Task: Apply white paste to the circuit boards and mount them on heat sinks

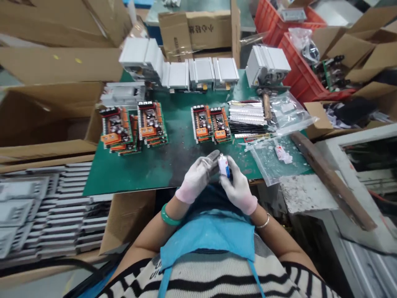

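In my right hand (237,184), white-gloved, is a small white tube (223,164) with a blue patch and a narrow tip pointing away from me. Thumb and fingers close around its sides. My left hand (198,176) is beside it, also gloved, its fingers stretched toward the tube and stained dark grey. Whether those fingertips touch the tube is unclear. Just beyond my hands stand two stacks of circuit boards (203,124) with orange parts. More circuit boards (151,124) are stacked farther left on the green table mat (136,176).
Grey metal housings (201,72) line the back. Metal strips (246,114), a hammer (266,105) and clear plastic bags (269,159) lie right of the boards. Red crates (300,70) stand at the right, cardboard boxes (49,99) at the left. A wooden bar (331,178) slants beside the table.
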Motion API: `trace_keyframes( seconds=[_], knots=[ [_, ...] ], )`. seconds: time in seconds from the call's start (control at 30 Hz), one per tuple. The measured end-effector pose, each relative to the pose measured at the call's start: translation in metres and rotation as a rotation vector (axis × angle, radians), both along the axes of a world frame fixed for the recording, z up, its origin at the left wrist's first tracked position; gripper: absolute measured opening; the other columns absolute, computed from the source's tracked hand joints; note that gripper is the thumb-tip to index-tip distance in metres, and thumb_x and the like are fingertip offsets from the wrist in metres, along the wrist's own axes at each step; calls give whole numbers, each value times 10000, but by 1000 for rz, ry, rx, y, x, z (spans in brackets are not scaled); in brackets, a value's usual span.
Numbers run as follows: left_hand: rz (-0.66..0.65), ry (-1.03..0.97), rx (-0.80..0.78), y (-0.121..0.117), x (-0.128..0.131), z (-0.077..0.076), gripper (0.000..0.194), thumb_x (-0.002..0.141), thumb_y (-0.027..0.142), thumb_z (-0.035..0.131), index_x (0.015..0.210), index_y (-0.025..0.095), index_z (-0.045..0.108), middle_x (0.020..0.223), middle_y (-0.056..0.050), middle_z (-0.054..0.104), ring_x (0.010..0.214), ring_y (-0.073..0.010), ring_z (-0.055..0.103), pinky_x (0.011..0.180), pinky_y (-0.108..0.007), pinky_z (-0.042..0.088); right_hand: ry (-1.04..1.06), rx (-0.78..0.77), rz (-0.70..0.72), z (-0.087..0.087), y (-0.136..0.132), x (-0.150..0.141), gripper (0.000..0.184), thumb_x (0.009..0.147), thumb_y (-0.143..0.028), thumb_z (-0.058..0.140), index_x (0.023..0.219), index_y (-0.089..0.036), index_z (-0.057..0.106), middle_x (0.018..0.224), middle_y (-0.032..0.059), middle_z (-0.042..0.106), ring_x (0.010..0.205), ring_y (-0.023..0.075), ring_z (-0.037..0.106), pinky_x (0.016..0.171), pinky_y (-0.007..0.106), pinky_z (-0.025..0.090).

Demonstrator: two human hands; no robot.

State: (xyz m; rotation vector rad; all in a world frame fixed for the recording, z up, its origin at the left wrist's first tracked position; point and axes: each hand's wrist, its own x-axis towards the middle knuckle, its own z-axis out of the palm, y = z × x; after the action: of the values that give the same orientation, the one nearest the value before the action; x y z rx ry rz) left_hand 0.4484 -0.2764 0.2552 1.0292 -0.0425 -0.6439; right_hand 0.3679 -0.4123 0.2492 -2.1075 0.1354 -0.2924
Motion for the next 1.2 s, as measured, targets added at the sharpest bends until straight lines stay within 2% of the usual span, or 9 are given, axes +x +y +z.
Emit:
trace_keyframes(
  seconds=[0.07, 0.2, 0.4, 0.53, 0.63, 0.7, 0.9, 1.03, 1.2],
  knots=[
    [77, 97, -64, 7, 5, 3, 415, 759, 581, 743, 840, 211, 574, 1259, -31, 631, 1121, -212, 617, 868, -317, 547, -43, -10, 39, 1, 3, -3, 544, 899, -331, 550, 1423, -219, 453, 1346, 99, 623, 1193, 256, 633, 1000, 390, 538],
    [101, 252, -167, 11, 7, 4, 403, 723, 505, 805, 850, 204, 568, 1040, -14, 677, 985, -197, 667, 705, -267, 560, -29, -41, 100, -1, 8, -4, 458, 890, -354, 573, 1330, -231, 549, 1229, 86, 691, 1054, 250, 700, 902, 364, 586],
    [170, -20, -82, 7, 0, 2, 415, 691, 443, 848, 799, 169, 555, 856, -25, 679, 806, -174, 675, 729, -277, 544, -27, -57, 35, -3, 10, -4, 356, 861, -352, 596, 1198, -237, 617, 1081, 82, 738, 921, 242, 730, 803, 345, 604],
    [113, -89, -99, 12, -2, 3, 353, 750, 434, 805, 820, 156, 599, 894, -60, 707, 846, -198, 685, 777, -305, 543, 49, 168, -42, -1, 11, -5, 288, 814, -356, 650, 1075, -238, 620, 898, 39, 741, 694, 189, 712, 641, 304, 597],
    [40, -82, -81, 15, -2, 3, 352, 789, 436, 765, 935, 131, 667, 966, -105, 723, 873, -221, 687, 768, -303, 542, 212, 475, -39, 1, 13, -3, 266, 823, -384, 627, 1030, -224, 580, 672, -35, 665, 386, 105, 534, 371, 235, 451],
    [29, -32, -109, 14, -3, 3, 404, 811, 453, 740, 1049, 139, 655, 995, -116, 728, 867, -232, 695, 742, -306, 545, 262, 605, -62, 2, 15, -1, 276, 810, -393, 635, 1006, -216, 554, 632, -54, 641, 337, 78, 469, 321, 205, 375],
    [58, -5, -173, 8, -3, 4, 384, 712, 412, 841, 895, 149, 631, 909, -81, 742, 812, -202, 701, 720, -273, 543, 313, 712, -80, 5, 15, 2, 346, 743, -413, 699, 956, -211, 517, 617, -56, 640, 340, 63, 465, 325, 177, 355],
    [37, -32, -131, 10, -3, 5, 435, 771, 487, 780, 1005, 143, 652, 1020, -124, 742, 903, -239, 710, 766, -304, 551, 372, 830, -39, 5, 14, 2, 358, 743, -473, 667, 913, -224, 474, 581, -57, 634, 311, 69, 447, 290, 169, 307],
    [0, -82, -118, 14, 0, 3, 412, 687, 440, 854, 856, 133, 637, 992, -136, 748, 887, -264, 718, 719, -294, 553, 299, 746, -61, -1, 15, -1, 339, 749, -422, 703, 920, -213, 498, 609, -55, 648, 324, 58, 457, 313, 164, 341]
  ],
)
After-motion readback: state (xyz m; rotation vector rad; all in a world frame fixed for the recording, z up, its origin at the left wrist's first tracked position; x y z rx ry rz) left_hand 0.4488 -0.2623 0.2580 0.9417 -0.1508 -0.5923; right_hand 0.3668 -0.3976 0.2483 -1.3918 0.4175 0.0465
